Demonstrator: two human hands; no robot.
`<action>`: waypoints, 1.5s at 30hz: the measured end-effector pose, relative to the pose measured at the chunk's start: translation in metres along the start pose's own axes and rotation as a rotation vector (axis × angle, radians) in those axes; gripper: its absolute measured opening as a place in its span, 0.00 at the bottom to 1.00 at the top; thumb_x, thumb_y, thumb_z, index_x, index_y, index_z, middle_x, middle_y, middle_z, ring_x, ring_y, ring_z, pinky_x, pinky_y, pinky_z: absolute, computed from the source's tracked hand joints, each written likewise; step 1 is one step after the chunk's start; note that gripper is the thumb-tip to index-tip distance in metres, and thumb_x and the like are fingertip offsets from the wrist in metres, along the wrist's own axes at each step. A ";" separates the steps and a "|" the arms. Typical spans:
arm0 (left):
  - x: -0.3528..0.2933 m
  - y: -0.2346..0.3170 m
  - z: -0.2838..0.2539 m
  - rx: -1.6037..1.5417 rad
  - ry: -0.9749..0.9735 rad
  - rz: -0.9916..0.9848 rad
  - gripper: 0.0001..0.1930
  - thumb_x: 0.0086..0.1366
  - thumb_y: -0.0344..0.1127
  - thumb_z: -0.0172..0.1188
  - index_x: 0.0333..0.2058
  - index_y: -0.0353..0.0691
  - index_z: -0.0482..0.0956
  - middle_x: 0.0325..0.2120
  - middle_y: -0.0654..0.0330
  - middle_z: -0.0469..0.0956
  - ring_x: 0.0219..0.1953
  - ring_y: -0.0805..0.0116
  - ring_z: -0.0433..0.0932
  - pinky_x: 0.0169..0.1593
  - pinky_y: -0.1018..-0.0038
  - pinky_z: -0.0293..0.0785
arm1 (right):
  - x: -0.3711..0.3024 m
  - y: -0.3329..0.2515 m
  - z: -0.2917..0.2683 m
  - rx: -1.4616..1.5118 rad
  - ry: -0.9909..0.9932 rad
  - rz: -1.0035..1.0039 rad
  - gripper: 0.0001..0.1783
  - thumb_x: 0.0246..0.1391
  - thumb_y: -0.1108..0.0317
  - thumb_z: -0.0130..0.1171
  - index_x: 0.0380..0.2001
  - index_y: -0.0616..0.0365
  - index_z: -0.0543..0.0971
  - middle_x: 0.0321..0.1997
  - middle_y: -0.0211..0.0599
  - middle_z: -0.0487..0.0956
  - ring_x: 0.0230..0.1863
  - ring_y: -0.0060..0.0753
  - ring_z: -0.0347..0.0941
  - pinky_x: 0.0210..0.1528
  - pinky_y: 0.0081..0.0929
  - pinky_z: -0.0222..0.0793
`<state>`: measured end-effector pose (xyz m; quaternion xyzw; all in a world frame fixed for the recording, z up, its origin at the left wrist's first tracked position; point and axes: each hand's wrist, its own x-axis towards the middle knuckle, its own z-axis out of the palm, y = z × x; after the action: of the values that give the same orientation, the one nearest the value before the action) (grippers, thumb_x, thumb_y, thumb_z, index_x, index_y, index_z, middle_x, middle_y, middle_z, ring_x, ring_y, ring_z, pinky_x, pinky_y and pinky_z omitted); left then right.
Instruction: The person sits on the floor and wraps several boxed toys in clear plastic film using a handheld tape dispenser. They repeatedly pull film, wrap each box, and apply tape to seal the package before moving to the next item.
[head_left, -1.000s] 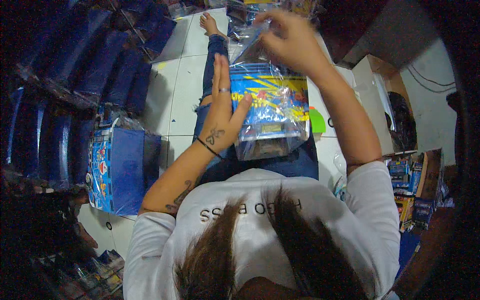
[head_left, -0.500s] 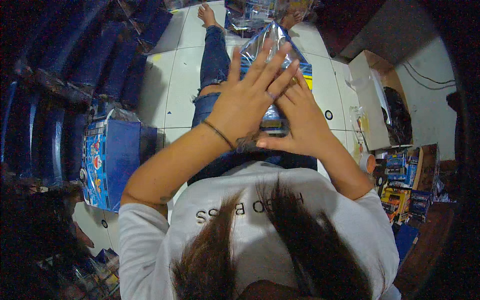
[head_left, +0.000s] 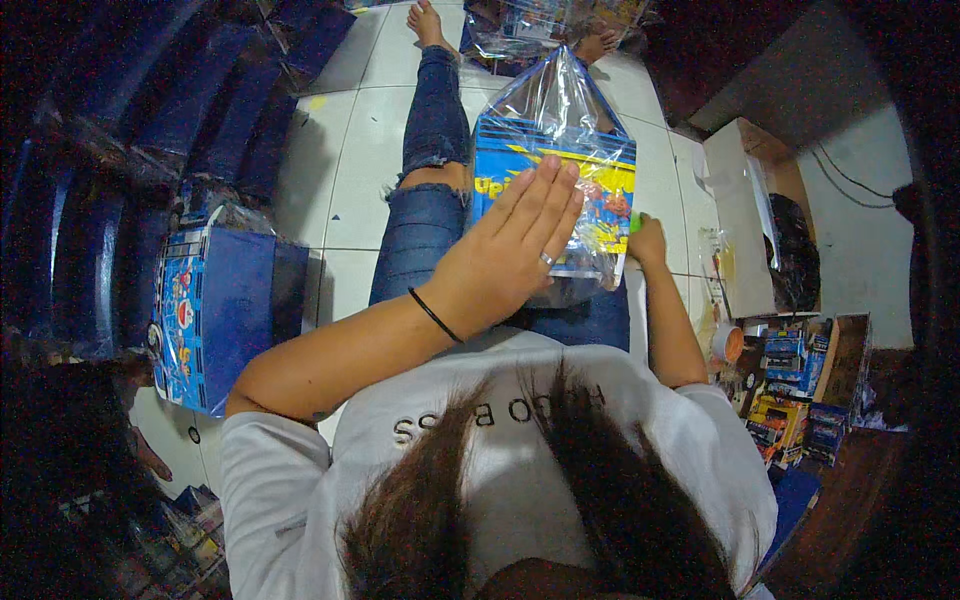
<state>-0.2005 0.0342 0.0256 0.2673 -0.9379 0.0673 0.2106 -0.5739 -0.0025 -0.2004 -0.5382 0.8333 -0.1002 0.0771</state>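
Flat, fingers together, the left hand (head_left: pixel 515 250) presses a clear plastic bag (head_left: pixel 560 150) holding a blue-and-yellow printed pack on the lap; the right hand (head_left: pixel 647 240) grips the bag's right edge, fingers hidden. Bare white floor tiles (head_left: pixel 350 180) lie left of the legs. 1 blue box (head_left: pixel 215 315) stands beyond; cartons crowd right.

We see a glossy white tiled floor (head_left: pixel 345 150), a pale plastered wall (head_left: pixel 860 210) at right, an open brown cardboard carton (head_left: pixel 745 215) — and, dimly, perhaps stacked dark blue boxes (head_left: pixel 110 190) at left.
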 end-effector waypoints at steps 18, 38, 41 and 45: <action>-0.004 0.004 0.020 0.106 0.131 -0.020 0.34 0.54 0.41 0.52 0.59 0.32 0.60 0.58 0.45 0.62 0.63 0.51 0.59 0.67 0.59 0.50 | -0.108 -0.394 -0.296 -0.639 -0.367 -1.243 0.30 0.33 0.72 0.65 0.47 0.62 0.73 0.51 0.43 0.73 0.51 0.42 0.72 0.52 0.33 0.69; -0.018 -0.008 0.014 -0.075 0.113 -0.018 0.41 0.46 0.37 0.63 0.60 0.34 0.60 0.63 0.45 0.55 0.64 0.49 0.57 0.66 0.58 0.54 | -0.120 -0.106 -0.318 -0.249 0.107 -1.083 0.37 0.28 0.71 0.64 0.52 0.49 0.75 0.49 0.48 0.73 0.50 0.51 0.72 0.52 0.40 0.69; -0.021 -0.007 0.018 -0.097 0.126 0.002 0.48 0.40 0.39 0.67 0.61 0.34 0.57 0.64 0.46 0.54 0.65 0.49 0.56 0.66 0.58 0.53 | -0.117 -0.093 -0.289 -0.181 0.081 -1.010 0.34 0.31 0.70 0.64 0.51 0.49 0.76 0.48 0.45 0.74 0.49 0.51 0.72 0.50 0.42 0.70; -0.031 -0.010 0.016 0.038 0.124 0.001 0.26 0.58 0.32 0.49 0.56 0.31 0.64 0.59 0.44 0.62 0.62 0.49 0.61 0.64 0.60 0.56 | -0.065 -0.077 -0.216 -0.981 -0.460 -0.957 0.24 0.33 0.69 0.65 0.41 0.50 0.79 0.45 0.40 0.74 0.43 0.50 0.73 0.42 0.44 0.72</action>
<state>-0.1775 0.0367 -0.0024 0.2662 -0.9217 0.1013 0.2634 -0.5307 0.0438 0.0296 -0.8242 0.4180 0.3785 -0.0522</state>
